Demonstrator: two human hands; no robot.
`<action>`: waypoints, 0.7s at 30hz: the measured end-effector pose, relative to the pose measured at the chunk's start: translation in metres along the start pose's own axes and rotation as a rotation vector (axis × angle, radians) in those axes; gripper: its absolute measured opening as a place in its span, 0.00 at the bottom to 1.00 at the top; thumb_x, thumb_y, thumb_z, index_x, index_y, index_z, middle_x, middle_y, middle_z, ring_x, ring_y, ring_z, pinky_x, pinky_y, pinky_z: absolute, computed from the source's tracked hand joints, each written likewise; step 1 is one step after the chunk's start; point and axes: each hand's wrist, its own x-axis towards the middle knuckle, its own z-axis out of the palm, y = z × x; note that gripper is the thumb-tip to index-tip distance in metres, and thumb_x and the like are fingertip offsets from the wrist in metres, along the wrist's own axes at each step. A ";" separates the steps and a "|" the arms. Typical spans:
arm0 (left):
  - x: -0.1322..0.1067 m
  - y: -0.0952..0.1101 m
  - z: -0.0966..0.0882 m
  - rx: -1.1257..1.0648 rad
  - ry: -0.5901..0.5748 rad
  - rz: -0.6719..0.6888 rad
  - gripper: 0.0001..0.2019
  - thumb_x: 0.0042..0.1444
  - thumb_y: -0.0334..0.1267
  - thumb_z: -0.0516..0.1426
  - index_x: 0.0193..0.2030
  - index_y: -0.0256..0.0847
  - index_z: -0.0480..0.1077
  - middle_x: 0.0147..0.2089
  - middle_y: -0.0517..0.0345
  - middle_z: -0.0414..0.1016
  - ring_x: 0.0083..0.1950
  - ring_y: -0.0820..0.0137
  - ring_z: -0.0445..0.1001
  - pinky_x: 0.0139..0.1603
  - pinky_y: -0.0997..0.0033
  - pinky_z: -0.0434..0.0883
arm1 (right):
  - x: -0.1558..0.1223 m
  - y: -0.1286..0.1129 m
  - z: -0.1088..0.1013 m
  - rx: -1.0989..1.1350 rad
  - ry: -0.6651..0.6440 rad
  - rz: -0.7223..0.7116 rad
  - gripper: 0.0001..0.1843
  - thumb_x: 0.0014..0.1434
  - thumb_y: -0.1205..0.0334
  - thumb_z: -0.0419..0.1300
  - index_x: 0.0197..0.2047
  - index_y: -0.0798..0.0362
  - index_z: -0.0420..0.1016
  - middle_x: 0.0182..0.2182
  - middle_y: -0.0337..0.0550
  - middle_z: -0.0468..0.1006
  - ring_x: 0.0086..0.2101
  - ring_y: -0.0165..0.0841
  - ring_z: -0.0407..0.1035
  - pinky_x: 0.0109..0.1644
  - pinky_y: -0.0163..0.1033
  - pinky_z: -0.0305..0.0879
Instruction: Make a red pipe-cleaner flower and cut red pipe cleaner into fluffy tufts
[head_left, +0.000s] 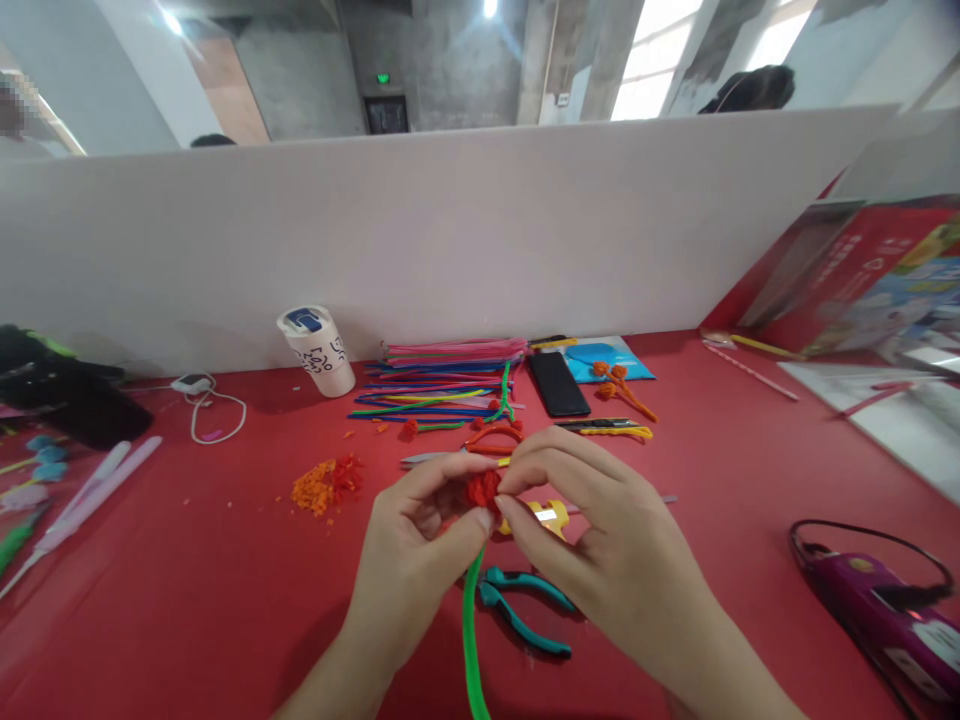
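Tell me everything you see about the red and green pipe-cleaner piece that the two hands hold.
The pipe-cleaner piece has a small red fuzzy head, bunched up, on a bright green fuzzy stem that runs down and out of the lower edge of the picture. The left hand and the right hand pinch the head from both sides with fingertips, holding it above the red table, over teal pliers.
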 end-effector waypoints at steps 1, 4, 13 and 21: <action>-0.001 0.000 0.000 0.061 0.006 0.030 0.13 0.44 0.25 0.58 0.36 0.43 0.74 0.36 0.59 0.77 0.36 0.73 0.74 0.36 0.79 0.70 | 0.000 0.000 -0.001 -0.003 0.003 0.000 0.06 0.53 0.73 0.54 0.30 0.52 0.66 0.30 0.38 0.69 0.32 0.28 0.64 0.35 0.33 0.62; -0.005 -0.001 -0.003 0.301 0.046 0.196 0.15 0.46 0.25 0.55 0.40 0.43 0.72 0.38 0.58 0.75 0.38 0.71 0.73 0.39 0.76 0.70 | 0.001 0.000 -0.004 -0.013 0.024 0.001 0.06 0.53 0.72 0.53 0.31 0.52 0.67 0.31 0.39 0.69 0.33 0.29 0.65 0.36 0.34 0.63; -0.012 0.000 -0.009 0.749 0.066 0.599 0.18 0.45 0.23 0.55 0.45 0.40 0.68 0.39 0.56 0.73 0.40 0.70 0.71 0.44 0.72 0.68 | 0.002 0.002 -0.009 -0.056 0.056 0.023 0.06 0.54 0.72 0.53 0.30 0.52 0.66 0.30 0.40 0.70 0.31 0.29 0.65 0.33 0.34 0.63; -0.010 0.002 -0.006 0.829 0.085 0.652 0.17 0.46 0.24 0.55 0.44 0.39 0.67 0.40 0.55 0.74 0.41 0.70 0.72 0.45 0.73 0.68 | 0.002 0.003 -0.008 -0.058 0.040 0.024 0.06 0.54 0.72 0.53 0.31 0.52 0.67 0.29 0.40 0.70 0.31 0.30 0.65 0.33 0.34 0.63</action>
